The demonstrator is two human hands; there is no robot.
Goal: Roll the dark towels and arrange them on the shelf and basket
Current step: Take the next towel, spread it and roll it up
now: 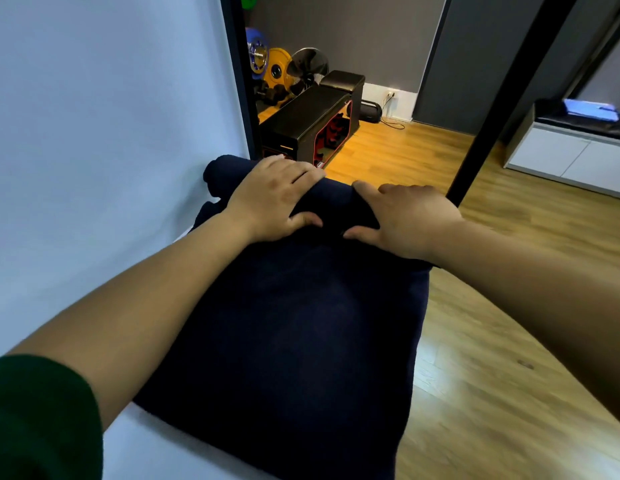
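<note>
Green cloth first: a dark green sleeve (34, 417) fills the lower left corner. From it a bare forearm runs up and to the right over a pale surface (145, 452). At its end, the left hand (273, 199) lies palm down on the rolled-up far end of the towel (294, 341). Its fingers are slightly spread and bent over the top of the roll, and its thumb is hooked against the near side, so the roll is clasped between them.

The towel is dark navy. It stretches flat from the bottom centre of the frame up to that roll at mid-frame, with wooden floor (474, 375) showing along its right edge. A dark lump of cloth pokes out just left of the left hand, against the pale wall (93, 133).

Just to the right, the right hand (409, 216) mirrors the pose: fingers curved over the roll, thumb tucked at the near side. The two thumbs point toward each other with a small gap between them. Its forearm comes in from the right edge.

Behind the hands stand a black bench (312, 126) and coloured weight plates (267, 60). A black pole (509, 98) slants down from the upper right to just behind the right hand, and a white cabinet (571, 150) sits at the far right.
</note>
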